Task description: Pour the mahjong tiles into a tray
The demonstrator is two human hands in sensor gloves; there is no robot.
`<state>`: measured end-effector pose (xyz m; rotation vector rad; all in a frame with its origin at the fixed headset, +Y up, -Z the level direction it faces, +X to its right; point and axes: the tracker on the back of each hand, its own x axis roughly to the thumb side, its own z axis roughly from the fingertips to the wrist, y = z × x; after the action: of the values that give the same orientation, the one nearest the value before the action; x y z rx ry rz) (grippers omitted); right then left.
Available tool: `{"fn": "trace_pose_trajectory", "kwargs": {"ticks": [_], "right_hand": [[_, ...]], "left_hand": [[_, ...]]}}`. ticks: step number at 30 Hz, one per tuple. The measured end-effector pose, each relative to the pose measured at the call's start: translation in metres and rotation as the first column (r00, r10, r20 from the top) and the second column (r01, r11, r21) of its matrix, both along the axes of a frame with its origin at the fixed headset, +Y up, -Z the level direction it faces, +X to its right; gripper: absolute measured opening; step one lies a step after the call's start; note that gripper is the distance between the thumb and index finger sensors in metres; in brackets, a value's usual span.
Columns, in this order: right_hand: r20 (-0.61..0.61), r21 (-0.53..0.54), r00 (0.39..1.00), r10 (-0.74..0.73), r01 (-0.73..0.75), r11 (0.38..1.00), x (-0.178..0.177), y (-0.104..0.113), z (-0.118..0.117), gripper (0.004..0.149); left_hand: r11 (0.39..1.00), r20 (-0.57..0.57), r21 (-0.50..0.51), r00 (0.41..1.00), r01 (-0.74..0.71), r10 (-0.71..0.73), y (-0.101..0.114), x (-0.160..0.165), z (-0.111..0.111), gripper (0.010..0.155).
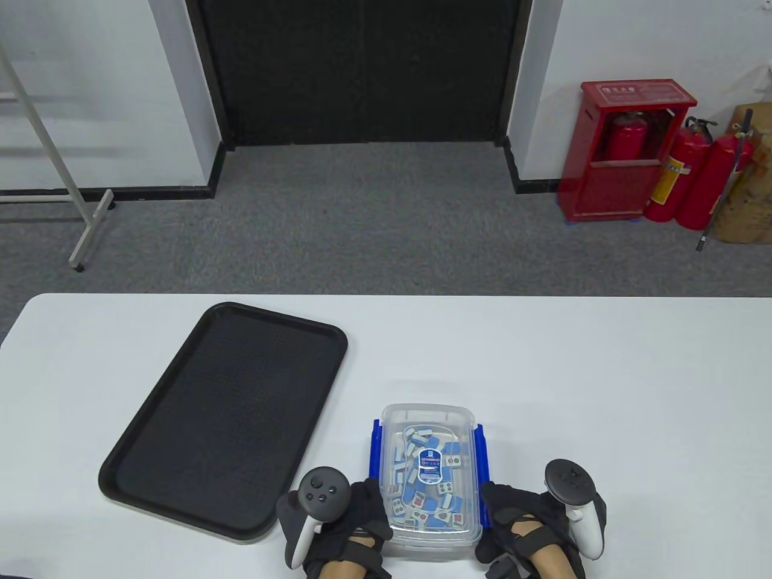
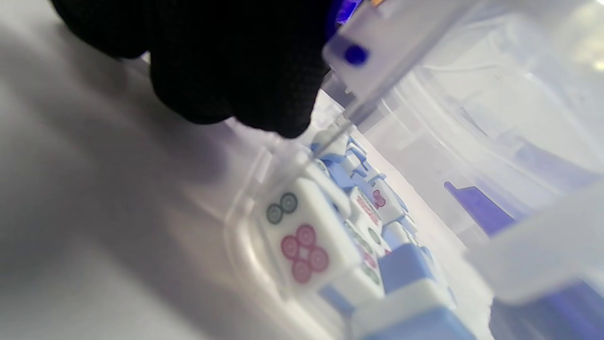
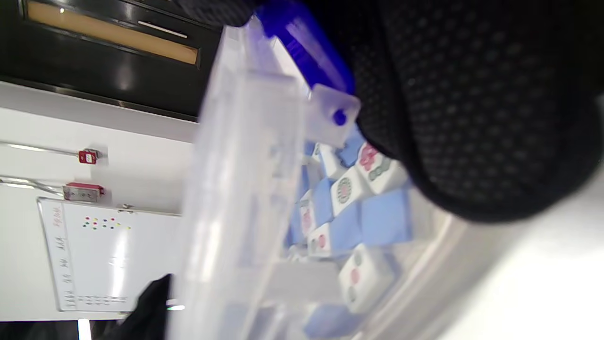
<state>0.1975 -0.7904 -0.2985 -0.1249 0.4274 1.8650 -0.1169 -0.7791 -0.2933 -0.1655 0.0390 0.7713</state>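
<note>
A clear plastic box (image 1: 429,416) with blue side latches (image 1: 376,449) and its lid on stands near the table's front edge. It holds several blue-and-white mahjong tiles (image 1: 416,503). The black tray (image 1: 229,416) lies empty to its left. My left hand (image 1: 369,500) presses on the box's left side and my right hand (image 1: 497,503) on its right side. In the left wrist view my gloved fingers (image 2: 226,71) touch the box wall above the tiles (image 2: 302,236). In the right wrist view my fingers (image 3: 472,118) press the wall below a blue latch (image 3: 302,47), beside tiles (image 3: 373,217).
The white table (image 1: 603,392) stretches wide to the right of the box and behind it. The tray's near corner (image 1: 241,534) lies close to my left hand. Red fire extinguishers (image 1: 693,175) stand on the floor far behind.
</note>
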Motion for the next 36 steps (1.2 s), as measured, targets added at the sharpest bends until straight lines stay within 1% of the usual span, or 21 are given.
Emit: {"fn": "trace_pose_trajectory", "kwargs": {"ticks": [2, 6, 10, 12, 17, 24, 27, 31, 36], "right_hand": [[-0.005, -0.001, 1.000, 0.027, -0.027, 1.000, 0.000, 0.001, -0.001, 0.060], [0.003, -0.010, 0.999, 0.035, -0.035, 0.999, 0.001, 0.002, 0.000, 0.060], [-0.002, 0.020, 0.988, 0.155, -0.155, 0.988, 0.005, 0.006, 0.000, 0.060], [-0.002, 0.035, 0.979, 0.206, -0.205, 0.978, 0.006, 0.007, 0.000, 0.060], [0.019, 0.085, 0.960, 0.281, -0.282, 0.956, 0.007, 0.014, 0.000, 0.062], [0.040, 0.144, 0.951, 0.306, -0.309, 0.940, 0.008, 0.020, 0.002, 0.063], [0.038, 0.156, 0.954, 0.298, -0.300, 0.941, 0.008, 0.020, 0.002, 0.063], [0.030, 0.172, 0.956, 0.292, -0.293, 0.941, 0.007, 0.020, 0.002, 0.062], [0.008, 0.253, 0.924, 0.382, -0.371, 0.893, 0.000, 0.027, 0.002, 0.062]], "left_hand": [[1.000, 0.004, -0.009, 1.000, -0.006, 0.006, 0.000, 0.000, 0.000, 0.063], [0.999, 0.015, -0.030, 1.000, -0.018, 0.019, 0.000, -0.003, -0.001, 0.063], [0.998, 0.016, -0.052, 0.999, -0.030, 0.031, 0.001, -0.008, -0.001, 0.062], [0.998, 0.008, -0.046, 0.999, -0.031, 0.032, 0.002, -0.011, -0.001, 0.061], [0.999, 0.000, -0.045, 1.000, -0.012, 0.012, 0.003, -0.016, -0.001, 0.061], [0.999, -0.023, 0.020, 0.999, 0.045, -0.045, 0.010, -0.024, -0.001, 0.061], [0.998, -0.028, 0.038, 0.999, 0.045, -0.044, 0.012, -0.025, 0.000, 0.061], [0.998, -0.002, 0.048, 0.999, 0.036, -0.035, 0.013, -0.022, 0.002, 0.061], [0.998, 0.051, 0.045, 0.998, 0.035, -0.037, 0.014, -0.010, 0.004, 0.062]]}}
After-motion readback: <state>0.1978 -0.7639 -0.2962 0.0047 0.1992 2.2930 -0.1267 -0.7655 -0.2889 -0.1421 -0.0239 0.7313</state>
